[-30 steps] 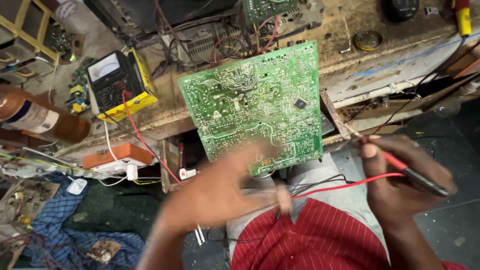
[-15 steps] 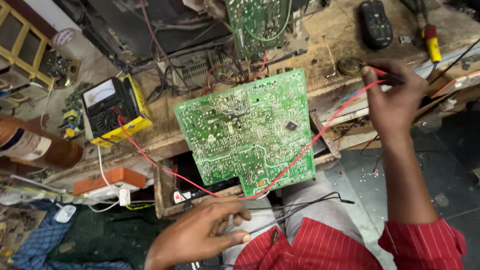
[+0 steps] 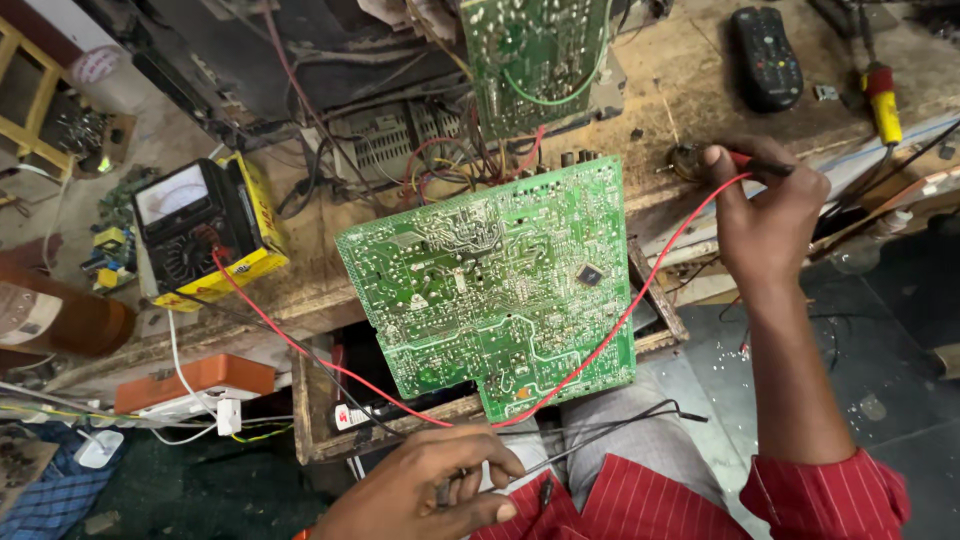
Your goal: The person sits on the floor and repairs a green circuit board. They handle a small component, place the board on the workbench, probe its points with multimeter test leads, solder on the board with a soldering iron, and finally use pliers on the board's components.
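A green circuit board lies solder side up at the front of a wooden bench. My right hand is raised at the board's right and pinches a red probe whose tip meets a small round tin. A red lead runs from the probe across the board's lower right corner. My left hand rests low over my lap, fingers curled around thin black wires. A yellow-cased analog meter sits at the left, with the red lead plugged into it.
A second green board stands at the back amid loose wiring. A black remote and a red-and-yellow handled tool lie at the back right. An orange box and a brown bottle are at the left. An open drawer sits under the board.
My right hand rose with the red probe from beside my lap to the bench at the board's right. My left hand dropped from the board's lower edge down to my lap.
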A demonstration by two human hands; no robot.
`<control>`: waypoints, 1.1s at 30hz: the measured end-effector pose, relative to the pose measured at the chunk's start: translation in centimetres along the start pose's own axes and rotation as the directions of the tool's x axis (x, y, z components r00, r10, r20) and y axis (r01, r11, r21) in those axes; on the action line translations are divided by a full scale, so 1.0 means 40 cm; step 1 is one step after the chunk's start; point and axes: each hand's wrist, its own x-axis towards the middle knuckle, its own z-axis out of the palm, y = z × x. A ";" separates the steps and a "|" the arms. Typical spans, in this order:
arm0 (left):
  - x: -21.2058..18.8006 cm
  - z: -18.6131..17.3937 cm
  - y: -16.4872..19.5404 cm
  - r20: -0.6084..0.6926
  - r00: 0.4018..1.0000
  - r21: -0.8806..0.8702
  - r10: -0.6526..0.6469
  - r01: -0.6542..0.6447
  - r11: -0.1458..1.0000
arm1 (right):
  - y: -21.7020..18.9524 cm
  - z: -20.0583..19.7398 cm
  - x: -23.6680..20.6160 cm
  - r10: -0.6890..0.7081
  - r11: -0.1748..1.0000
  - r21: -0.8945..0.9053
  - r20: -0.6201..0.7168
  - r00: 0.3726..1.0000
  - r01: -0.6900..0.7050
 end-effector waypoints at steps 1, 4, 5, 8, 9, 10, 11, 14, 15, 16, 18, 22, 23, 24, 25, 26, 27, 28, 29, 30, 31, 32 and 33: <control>0.000 0.000 -0.008 0.001 1.000 0.007 0.014 -0.014 1.000 | -0.001 -0.004 -0.004 -0.009 1.000 0.030 -0.005 1.000 0.009; 0.004 -0.002 -0.026 0.004 0.999 0.009 0.040 -0.040 0.999 | 0.003 -0.013 -0.008 -0.024 0.991 0.130 -0.051 0.998 0.031; 0.006 0.000 -0.031 0.004 0.999 -0.009 0.036 -0.036 0.999 | 0.006 -0.012 -0.006 -0.031 0.985 0.166 -0.073 0.997 0.043; 0.008 0.005 -0.044 -0.008 0.996 -0.023 0.087 -0.087 0.996 | 0.021 -0.005 0.001 -0.023 0.995 0.099 -0.021 1.000 0.025; 0.009 0.006 -0.049 -0.015 0.993 -0.020 0.114 -0.114 0.993 | 0.028 -0.003 0.001 -0.035 0.997 0.067 -0.017 0.999 0.036; 0.012 0.007 -0.053 -0.016 0.992 -0.016 0.129 -0.129 0.991 | 0.035 0.001 0.002 -0.048 0.998 0.035 -0.012 0.999 0.048; 0.015 0.009 -0.057 -0.017 0.990 -0.014 0.142 -0.143 0.990 | 0.043 0.005 0.002 -0.059 0.998 0.004 -0.005 0.998 0.059; 0.017 0.013 -0.065 -0.019 0.988 -0.049 0.156 -0.157 0.986 | 0.062 0.016 -0.001 -0.050 0.998 0.024 0.026 0.998 0.050; 0.017 0.014 -0.066 -0.019 0.987 -0.067 0.157 -0.158 0.985 | 0.066 0.018 -0.002 -0.043 0.999 0.016 0.033 0.999 0.042; 0.018 0.015 -0.067 -0.016 0.988 -0.076 0.152 -0.152 0.985 | 0.069 0.018 -0.002 -0.036 0.999 0.007 0.040 0.999 0.035; 0.021 0.016 -0.069 -0.009 0.990 -0.092 0.143 -0.144 0.985 | 0.071 0.018 -0.002 -0.039 0.999 -0.009 0.048 0.998 0.039; 0.024 0.016 -0.075 -0.013 0.992 -0.077 0.129 -0.129 0.989 | 0.065 0.016 0.003 -0.037 0.998 -0.047 0.068 0.997 0.040; 0.024 0.016 -0.076 -0.012 0.992 -0.076 0.127 -0.127 0.989 | 0.063 0.015 0.004 -0.026 0.998 -0.059 0.076 0.997 0.031; 0.027 0.016 -0.078 -0.011 0.992 -0.075 0.126 -0.126 0.989 | 0.063 0.017 0.006 -0.047 0.997 -0.057 0.076 0.996 0.051; 0.028 0.017 -0.080 -0.010 0.992 -0.078 0.122 -0.122 0.989 | 0.061 0.017 0.007 -0.065 0.996 -0.054 0.078 0.995 0.070; 0.029 0.018 -0.082 -0.009 0.993 -0.081 0.118 -0.118 0.990 | 0.061 0.017 0.006 -0.084 0.995 -0.052 0.080 0.993 0.088; 0.029 0.019 -0.083 -0.009 0.993 -0.082 0.115 -0.115 0.990 | 0.060 0.018 0.005 -0.043 0.997 -0.061 0.083 0.996 0.048; 0.028 0.020 -0.083 -0.009 0.994 -0.084 0.110 -0.111 0.990 | 0.060 0.019 0.003 -0.001 0.998 -0.070 0.085 0.996 0.007; 0.027 0.020 -0.083 -0.010 0.994 -0.085 0.107 -0.107 0.991 | 0.060 0.020 0.001 0.039 0.996 -0.078 0.087 0.995 -0.033; 0.025 0.019 -0.082 -0.012 0.995 -0.086 0.103 -0.104 0.991 | 0.060 0.021 0.001 -0.012 0.997 -0.077 0.076 0.997 0.018; 0.024 0.020 -0.080 -0.013 0.996 -0.086 0.086 -0.087 0.992 | 0.061 0.021 0.000 -0.062 0.995 -0.076 0.067 0.996 0.067; 0.024 0.020 -0.077 -0.012 0.998 -0.087 0.068 -0.069 0.994 | 0.062 0.020 -0.003 -0.110 0.990 -0.077 0.059 0.992 0.114; 0.023 0.020 -0.074 -0.011 0.999 -0.087 0.050 -0.051 0.995 | 0.063 0.019 -0.004 -0.099 0.992 -0.077 0.063 0.993 0.104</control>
